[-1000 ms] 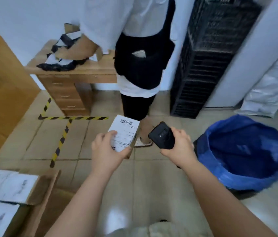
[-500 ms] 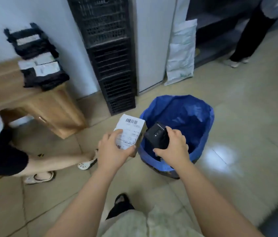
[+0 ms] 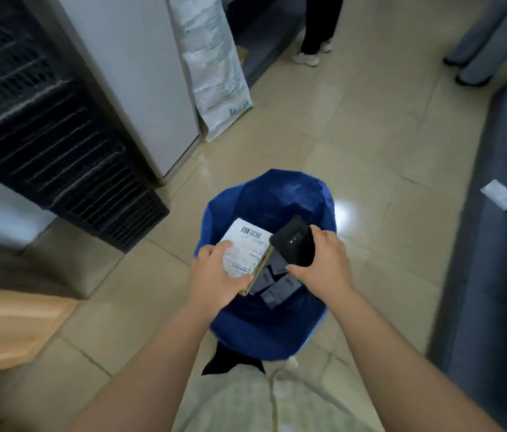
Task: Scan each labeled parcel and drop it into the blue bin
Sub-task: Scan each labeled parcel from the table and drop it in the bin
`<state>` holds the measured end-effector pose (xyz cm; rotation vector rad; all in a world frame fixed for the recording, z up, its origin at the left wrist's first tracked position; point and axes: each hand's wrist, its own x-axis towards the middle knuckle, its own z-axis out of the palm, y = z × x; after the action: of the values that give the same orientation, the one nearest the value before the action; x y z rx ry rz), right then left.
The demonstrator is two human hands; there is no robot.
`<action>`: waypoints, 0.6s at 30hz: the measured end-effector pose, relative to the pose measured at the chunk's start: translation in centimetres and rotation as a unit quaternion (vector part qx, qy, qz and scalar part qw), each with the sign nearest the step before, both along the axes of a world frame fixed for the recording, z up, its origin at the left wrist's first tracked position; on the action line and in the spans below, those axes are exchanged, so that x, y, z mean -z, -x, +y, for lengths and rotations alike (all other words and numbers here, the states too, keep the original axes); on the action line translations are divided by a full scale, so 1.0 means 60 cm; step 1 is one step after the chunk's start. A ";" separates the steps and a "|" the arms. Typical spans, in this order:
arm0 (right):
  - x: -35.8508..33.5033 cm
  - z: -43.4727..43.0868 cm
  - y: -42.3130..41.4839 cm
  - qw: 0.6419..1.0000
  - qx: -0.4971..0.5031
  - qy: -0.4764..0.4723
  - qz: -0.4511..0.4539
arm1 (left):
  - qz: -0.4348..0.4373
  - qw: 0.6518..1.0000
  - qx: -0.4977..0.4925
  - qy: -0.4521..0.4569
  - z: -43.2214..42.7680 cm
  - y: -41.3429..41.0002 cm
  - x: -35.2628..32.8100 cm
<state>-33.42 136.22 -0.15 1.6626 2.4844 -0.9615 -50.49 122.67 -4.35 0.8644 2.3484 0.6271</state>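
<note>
We look down on a pale tiled floor (image 3: 370, 169). A tall stack of black crates (image 3: 59, 145) fills the left, and a long dark bench (image 3: 501, 275) runs down the right edge. A white cabinet (image 3: 133, 76) stands beside the crates with a white sack (image 3: 214, 67) leaning against it. A wooden worktop (image 3: 9, 332) juts in at lower left. Another person's legs (image 3: 316, 29) stand well apart at the top.

The blue bin (image 3: 264, 335) sits on the floor right in front of us, its mouth open upward, with a few grey parcels (image 3: 277, 286) lying at the bottom.

Both our forearms reach forward over the bin. Our left grip (image 3: 214, 275) clasps the labeled parcel (image 3: 244, 249), with the thumb on the label's near edge and a fingertip on its face. It holds the parcel barcode-up above the left half of the opening. Our right grip (image 3: 327, 266) is curled around the black scanner (image 3: 292, 244) above the right half. The scanner's head is tilted toward the label and sits just beside the parcel's edge; we cannot tell whether they touch.

A small white slip (image 3: 500, 198) lies on the bench.
</note>
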 end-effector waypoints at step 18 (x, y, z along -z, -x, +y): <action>0.756 0.082 0.132 0.949 0.229 0.217 0.021 | -0.063 0.966 -0.171 0.183 0.160 0.041 0.704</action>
<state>-41.34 141.15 -45.49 2.0874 1.7379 -1.4604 -52.93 132.28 -46.60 0.2485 2.4069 0.3456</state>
